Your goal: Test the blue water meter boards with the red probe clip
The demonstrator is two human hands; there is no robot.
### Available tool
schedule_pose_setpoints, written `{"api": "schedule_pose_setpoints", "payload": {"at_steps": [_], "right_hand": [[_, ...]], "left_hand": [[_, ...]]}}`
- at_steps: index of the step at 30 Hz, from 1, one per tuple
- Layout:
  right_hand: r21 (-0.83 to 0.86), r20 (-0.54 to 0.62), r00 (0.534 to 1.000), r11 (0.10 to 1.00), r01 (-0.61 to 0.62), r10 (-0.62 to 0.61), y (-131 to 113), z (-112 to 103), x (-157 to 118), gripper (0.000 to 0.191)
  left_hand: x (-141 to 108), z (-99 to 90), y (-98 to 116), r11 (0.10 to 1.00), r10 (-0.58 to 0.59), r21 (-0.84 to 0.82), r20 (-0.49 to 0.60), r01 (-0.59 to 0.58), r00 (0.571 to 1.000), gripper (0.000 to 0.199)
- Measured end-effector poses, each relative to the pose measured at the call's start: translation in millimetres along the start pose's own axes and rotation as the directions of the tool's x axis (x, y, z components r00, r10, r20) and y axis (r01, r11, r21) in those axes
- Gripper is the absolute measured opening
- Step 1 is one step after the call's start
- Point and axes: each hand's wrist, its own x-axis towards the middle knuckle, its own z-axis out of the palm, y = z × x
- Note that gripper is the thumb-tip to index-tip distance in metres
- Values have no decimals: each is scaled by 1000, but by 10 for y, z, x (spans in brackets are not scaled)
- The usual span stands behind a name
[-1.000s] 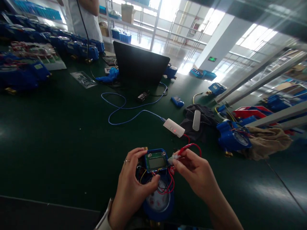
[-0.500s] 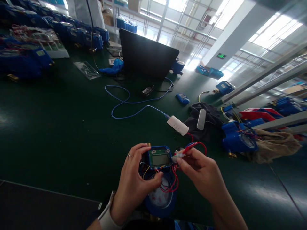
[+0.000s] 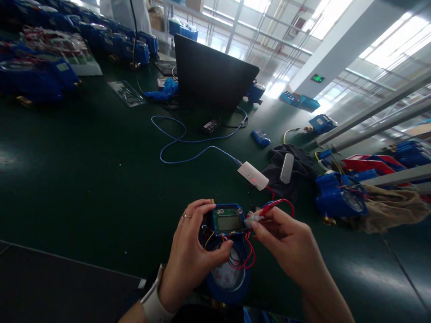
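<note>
A blue water meter [image 3: 229, 287] with a round dial sits at the table's near edge. Its display housing shows a green circuit board with a grey screen [image 3: 229, 223]; red, yellow and black wires hang out below. My left hand [image 3: 198, 251] is closed around the housing's left side, thumb along the lower edge. At the right side of the housing, my right hand [image 3: 286, 237] pinches a whitish connector [image 3: 252, 219] on a thick red cable [image 3: 276, 202]. The connector's tip is against or close to the board's edge; I cannot tell which.
Beyond my hands lies a white adapter box [image 3: 253, 176] with a lit red light, joined to a blue cable [image 3: 188, 159]. A laptop [image 3: 215, 74] stands further back. A dark cloth [image 3: 305, 163] and another blue meter [image 3: 340, 197] are on the right; several meters [image 3: 37, 78] fill the left.
A red light now shows on the white adapter box. The view has shifted slightly, so everything sits a little further right. Both hands keep their hold.
</note>
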Motion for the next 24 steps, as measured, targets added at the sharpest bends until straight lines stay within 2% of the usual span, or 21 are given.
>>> {"api": "schedule_pose_setpoints", "payload": {"at_steps": [4, 9, 24], "right_hand": [[4, -37, 998, 999, -47, 47, -23, 12, -10, 10], [-44, 35, 999, 999, -2, 3, 29, -25, 32, 13], [-12, 53, 998, 1000, -27, 28, 97, -61, 27, 15]], "left_hand": [[-13, 0, -10, 1000, -15, -4, 6, 15, 1000, 51], [-12, -2, -10, 1000, -8, -9, 4, 8, 1000, 51], [-12, 1, -24, 1000, 7, -19, 5, -7, 1000, 52]]}}
